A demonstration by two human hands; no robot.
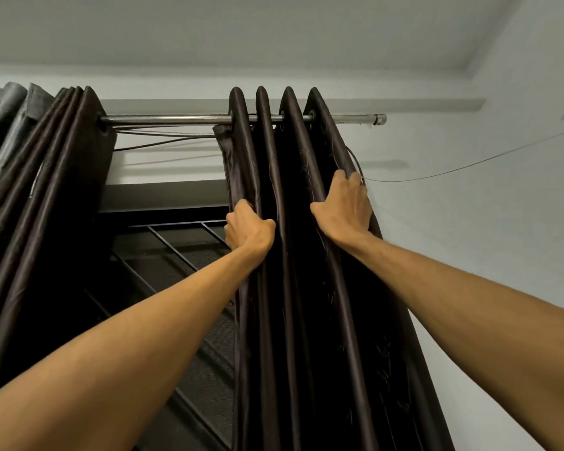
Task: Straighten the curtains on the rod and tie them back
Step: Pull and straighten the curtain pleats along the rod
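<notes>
Two dark brown curtain panels hang by eyelets on a metal rod (183, 119) high on the far wall, seen from below. Right curtain (293, 255) bunched in tight vertical folds near the rod's right end, four fold tops rising above the rod. Left curtain (46, 190) bunched at the left side of the view, a grey fabric (4, 109) just beside it at the far left edge. Bare stretch of rod between the two panels. Left hand (249, 229) fisted on the left edge fold of the right curtain, fingers curled around the fabric, thumb toward the middle folds. Right hand (344, 208) clamped on the rightmost fold of the same curtain, fingers wrapped over its outer edge, back of hand facing the camera. Both forearms bare, reaching up from the near bottom corners. Thin wire (469, 164) runs from just beside the right hand's fingertips off to the right edge along the wall; cannot tell whether the fingers touch it. More thin wires (163, 141) sag below the rod in the gap. Dark window grille (176, 242) with diagonal bars behind the gap, under the rod. White ceiling (241, 27) above.
</notes>
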